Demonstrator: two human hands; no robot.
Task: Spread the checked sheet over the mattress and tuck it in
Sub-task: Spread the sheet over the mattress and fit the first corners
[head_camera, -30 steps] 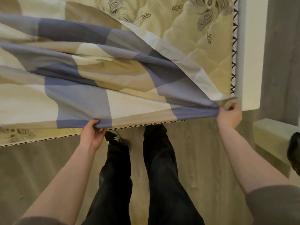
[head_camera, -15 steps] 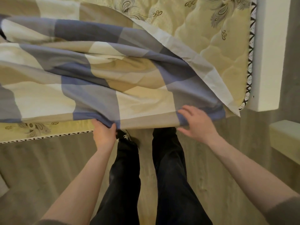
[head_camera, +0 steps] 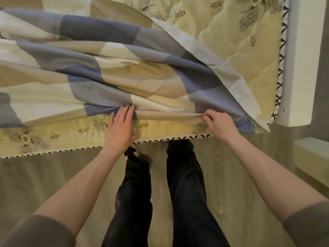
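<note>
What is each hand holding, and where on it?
Right hand pinches the sheet at its near hem. Left hand lies flat, fingertips on the same hem, gripping nothing.

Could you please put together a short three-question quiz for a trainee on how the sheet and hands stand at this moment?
1. True or false: the checked sheet covers the whole mattress.
2. Which hand pinches the sheet's near edge: A left hand, B right hand?
3. Fill in: the left hand lies ___ at the edge.

Key: 1 false, bare mattress shows; 2 B; 3 flat.
</note>
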